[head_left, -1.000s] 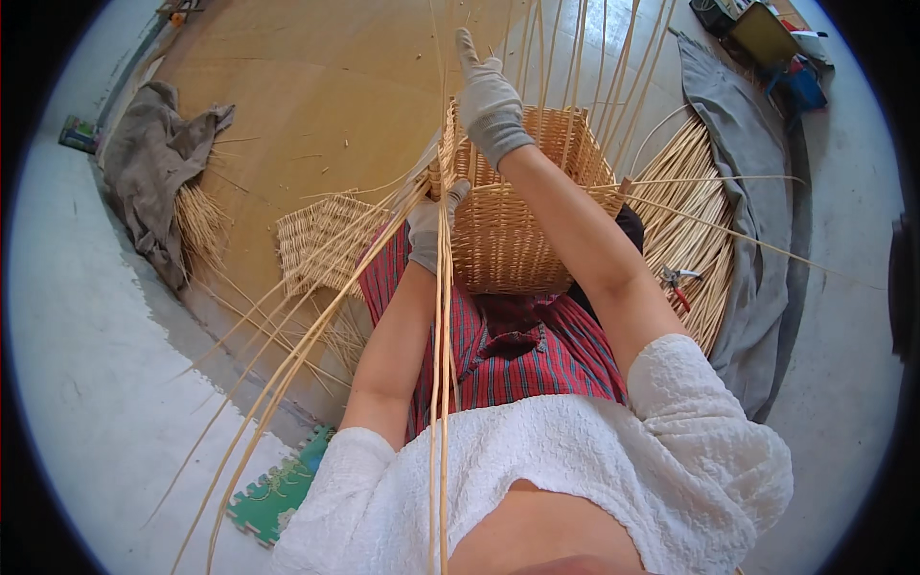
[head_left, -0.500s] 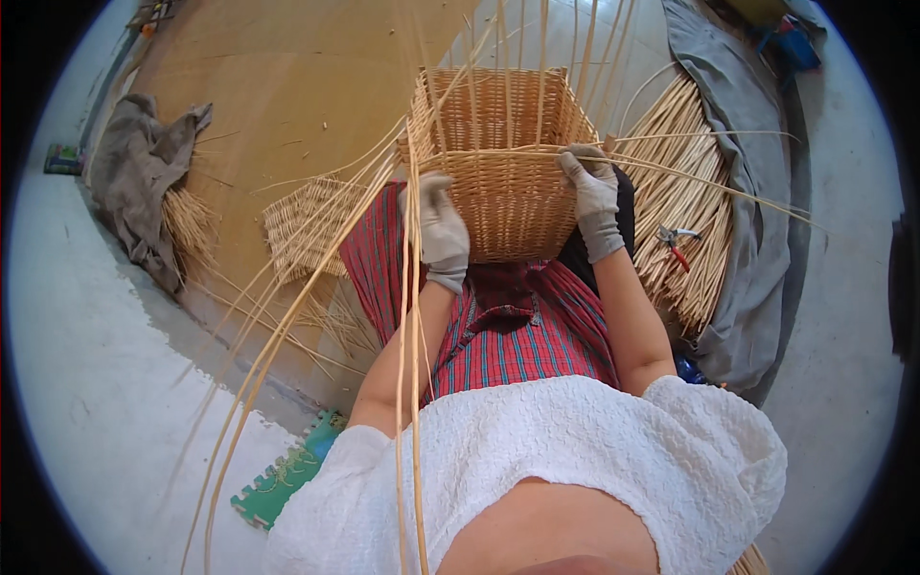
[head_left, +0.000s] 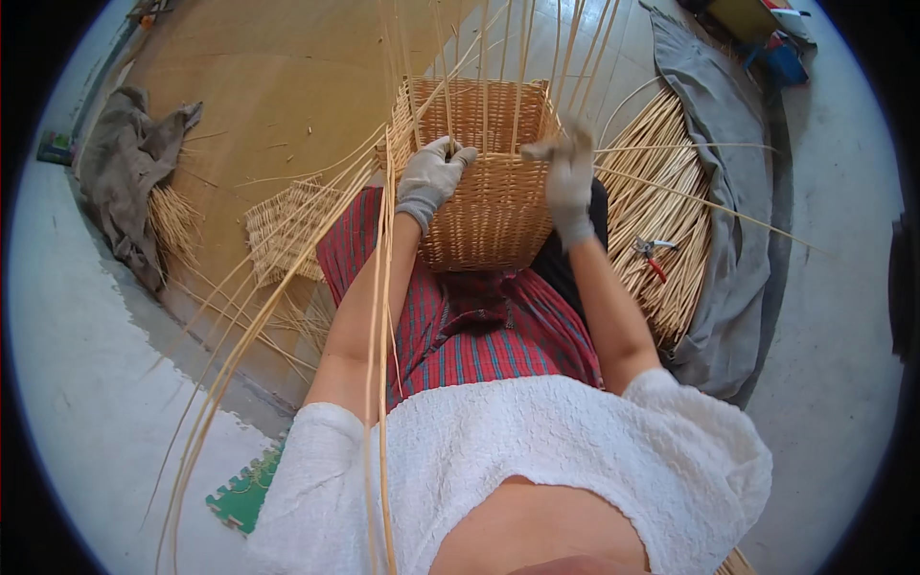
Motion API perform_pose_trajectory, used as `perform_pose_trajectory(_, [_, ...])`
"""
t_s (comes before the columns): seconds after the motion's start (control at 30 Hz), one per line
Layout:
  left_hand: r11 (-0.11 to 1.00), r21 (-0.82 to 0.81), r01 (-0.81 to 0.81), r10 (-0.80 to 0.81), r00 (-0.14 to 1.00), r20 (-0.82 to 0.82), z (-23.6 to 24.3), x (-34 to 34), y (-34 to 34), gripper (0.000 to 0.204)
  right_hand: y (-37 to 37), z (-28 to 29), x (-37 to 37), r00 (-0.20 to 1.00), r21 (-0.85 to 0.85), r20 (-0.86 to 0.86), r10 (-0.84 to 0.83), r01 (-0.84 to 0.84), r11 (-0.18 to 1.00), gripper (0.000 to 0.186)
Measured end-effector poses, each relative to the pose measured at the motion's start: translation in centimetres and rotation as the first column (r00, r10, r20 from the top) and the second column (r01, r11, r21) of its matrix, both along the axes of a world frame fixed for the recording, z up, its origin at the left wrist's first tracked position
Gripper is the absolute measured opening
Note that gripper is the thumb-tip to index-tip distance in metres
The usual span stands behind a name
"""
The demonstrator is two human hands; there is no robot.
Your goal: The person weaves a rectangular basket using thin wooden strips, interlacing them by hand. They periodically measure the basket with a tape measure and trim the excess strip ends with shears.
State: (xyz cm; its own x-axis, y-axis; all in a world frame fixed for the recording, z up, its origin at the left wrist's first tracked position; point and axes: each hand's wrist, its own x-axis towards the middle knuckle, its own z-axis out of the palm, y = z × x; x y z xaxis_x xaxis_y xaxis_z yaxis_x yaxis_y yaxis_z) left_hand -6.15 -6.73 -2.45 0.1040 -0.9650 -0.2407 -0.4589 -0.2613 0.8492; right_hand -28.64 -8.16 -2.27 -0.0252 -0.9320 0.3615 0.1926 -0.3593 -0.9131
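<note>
A square woven cane basket (head_left: pixel 484 225) sits at my lap, with several upright rods (head_left: pixel 519 67) rising from it. My gloved left hand (head_left: pixel 433 177) is at the near rim, fingers closed round the rim where one rod rises. My gloved right hand (head_left: pixel 567 177), smeared by motion, is at the rim's right end; whether it holds anything is unclear. Long loose strands (head_left: pixel 381 316) run from the basket's left corner down over my lap. Other strands stick out rightward from the right end.
On the right lie a cane bundle (head_left: pixel 652 182), red-handled pruners (head_left: pixel 655 264), a grey cloth (head_left: pixel 728 326) and a blue container (head_left: pixel 786 65). On the left are a crumpled cloth (head_left: pixel 129 182), a flat woven piece (head_left: pixel 287 230) and a green mat (head_left: pixel 240 498).
My right hand has come down from high among the rods to the rim. My left hand has risen to the rim and closed on it.
</note>
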Motion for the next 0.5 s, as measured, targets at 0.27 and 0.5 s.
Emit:
perform_pose_trajectory(0.27, [0.748,-0.646,-0.152,0.174,0.984,-0.031,3.3,-5.2,1.8,0.021,3.7,1.2,-4.8,0.982,0.459,-0.114,-0.153,0.189,0.868,0.015])
perform_pose_trajectory(0.5, [0.988,0.107,0.11,-0.082,0.968,-0.238,3.5,-8.5,-1.1,0.03,-3.0,7.9,-0.3,0.698,-0.386,-0.617,-0.363,0.133,0.913,0.044])
